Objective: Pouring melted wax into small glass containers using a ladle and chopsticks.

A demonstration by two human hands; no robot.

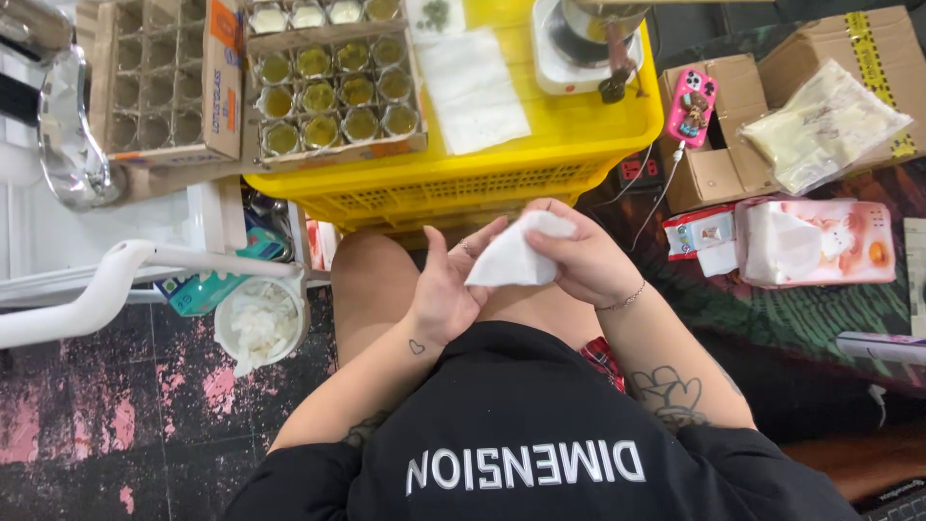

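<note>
White tissue (516, 253) partly hidden by right hand (579, 260), hotplate (579, 43) cut off at top edge, jar (318, 96) contents unclear.

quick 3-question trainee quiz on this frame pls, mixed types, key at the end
1. True or false: both hands touch the white tissue.
2. Which surface do the jars of green liquid rest on, in their cardboard tray?
A. the floor
B. the yellow crate
C. the person's lap
3. Fill in: the white bucket of crumpled tissues stands on the person's ____ side.

Key:
1. True: the left hand and right hand meet on it.
2. B
3. left
</note>
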